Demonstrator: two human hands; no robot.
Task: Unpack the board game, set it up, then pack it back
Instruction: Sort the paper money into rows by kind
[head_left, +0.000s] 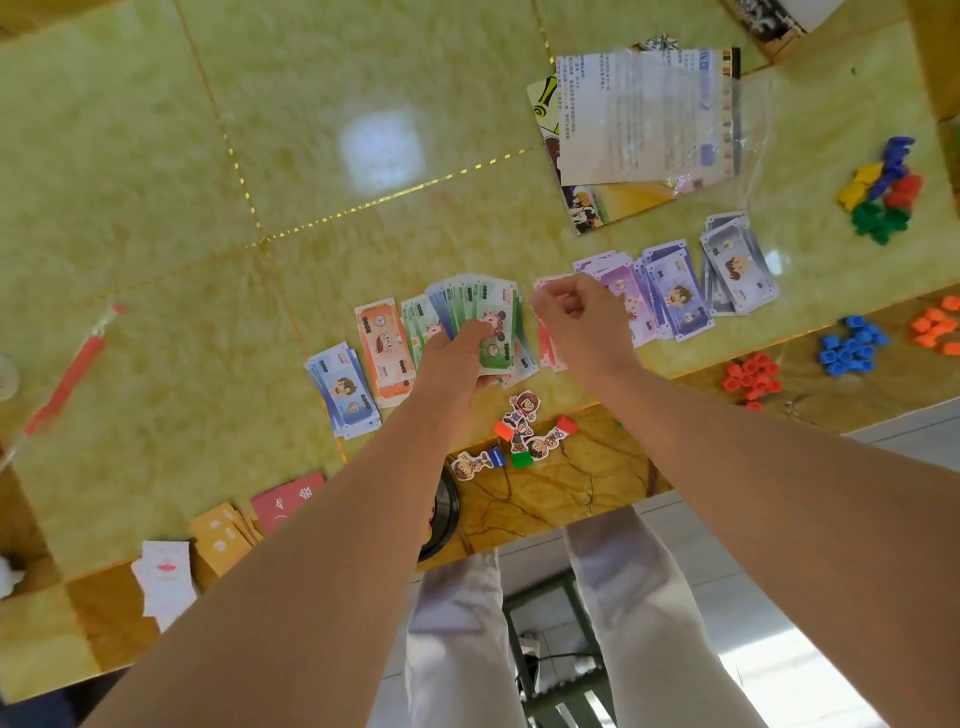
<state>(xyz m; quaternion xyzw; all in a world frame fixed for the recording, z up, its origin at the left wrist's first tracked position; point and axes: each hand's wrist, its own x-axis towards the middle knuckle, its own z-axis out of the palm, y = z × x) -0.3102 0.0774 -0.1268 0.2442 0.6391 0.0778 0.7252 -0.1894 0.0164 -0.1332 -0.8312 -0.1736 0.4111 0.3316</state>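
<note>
- The left hand (457, 348) grips a fan of green notes (488, 306) at centre frame, thumb across them, above the row of sorted piles.
- The right hand (576, 317) has its fingers curled tight just right of the fan, over the red notes (545, 348); whether it pinches one I cannot tell.
- A loose grip could spill the fan onto the orange notes (382, 348) and mix the piles.
- The pawns (524, 431) lie near the table's (156, 182) front edge, between the forearms; an arm pulling back might sweep them off.
- Room to move lies upper left; the right side is crowded with purple notes (623, 291) and plastic pieces (852, 348).
</note>
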